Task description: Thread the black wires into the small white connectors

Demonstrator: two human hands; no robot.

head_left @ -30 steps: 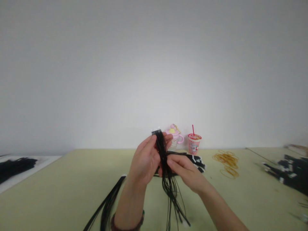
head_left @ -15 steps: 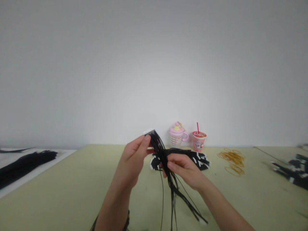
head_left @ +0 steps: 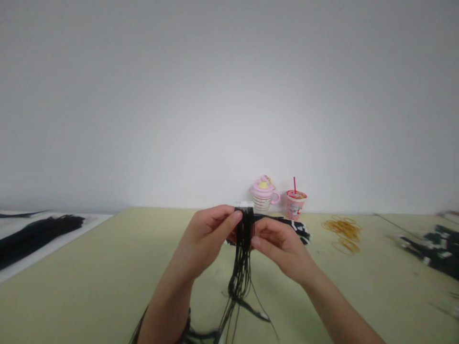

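A bundle of thin black cables [head_left: 242, 267] hangs down in front of me, its top end capped by a white strip. My left hand [head_left: 210, 236] pinches it just below the strip, thumb in front. At the bundle's right edge is my right hand [head_left: 281, 246], thumb and fingers closed on the cables a little lower. The loose ends spread toward the table's near side, one strand curving right. Behind my hands lies a pile of black cables with white ends [head_left: 297, 228], partly hidden.
A pink lidded mug [head_left: 263, 195] and a pink cup with a red straw [head_left: 295, 204] stand by the wall. Yellow rubber bands [head_left: 344, 233] lie right of them on the pale table [head_left: 107, 277]. More black cables lie far left [head_left: 39, 239] and far right [head_left: 435, 251].
The bundle's capped end has moved right and slightly down with my left hand, and the cables now hang nearly straight instead of slanting. My right hand has shifted a little right.
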